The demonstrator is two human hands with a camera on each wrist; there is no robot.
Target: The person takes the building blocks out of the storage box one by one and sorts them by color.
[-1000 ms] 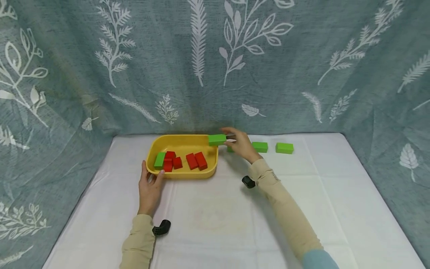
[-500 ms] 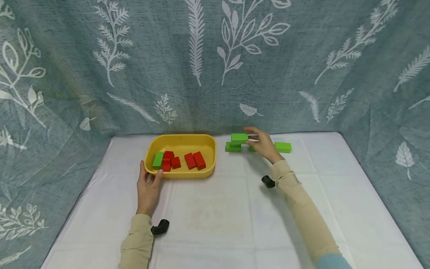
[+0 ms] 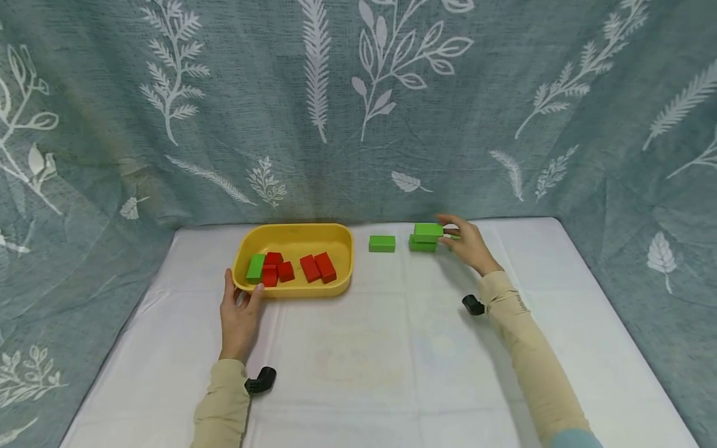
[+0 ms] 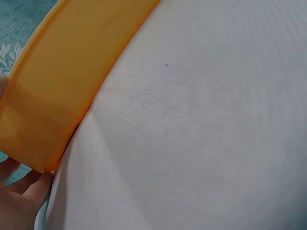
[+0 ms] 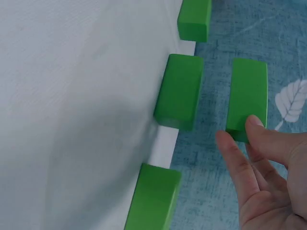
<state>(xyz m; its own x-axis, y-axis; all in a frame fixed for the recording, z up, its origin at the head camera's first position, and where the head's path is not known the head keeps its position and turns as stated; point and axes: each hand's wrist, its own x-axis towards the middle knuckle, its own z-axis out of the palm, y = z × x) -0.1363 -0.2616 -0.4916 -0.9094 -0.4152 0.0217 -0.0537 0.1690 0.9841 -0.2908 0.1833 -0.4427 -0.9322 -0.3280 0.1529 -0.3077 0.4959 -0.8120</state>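
My right hand (image 3: 469, 247) pinches a green rectangular block (image 5: 248, 93) by one end between thumb and fingers. In the head view the held block overlaps a second green block (image 3: 422, 247) on the cloth. Another green block (image 3: 382, 244) lies left of it, beside the yellow tray (image 3: 294, 292). A further one is mostly behind the right hand, but the right wrist view shows this green block (image 5: 153, 199) nearest the wrist. My left hand (image 3: 239, 320) holds the tray's near left corner, thumb at the front wall and fingers along the left side.
Inside the tray, one green block (image 3: 256, 269) stands beside several red blocks (image 3: 309, 268). A white cloth (image 3: 358, 361) covers the table. Behind it hangs a blue-green leaf-patterned curtain (image 3: 280, 124). Each wrist carries a black camera (image 3: 261, 381).
My right hand has carried the green block from over the tray's right end rightward along the green row. My left hand stays at the tray corner. The head view has shifted slightly.
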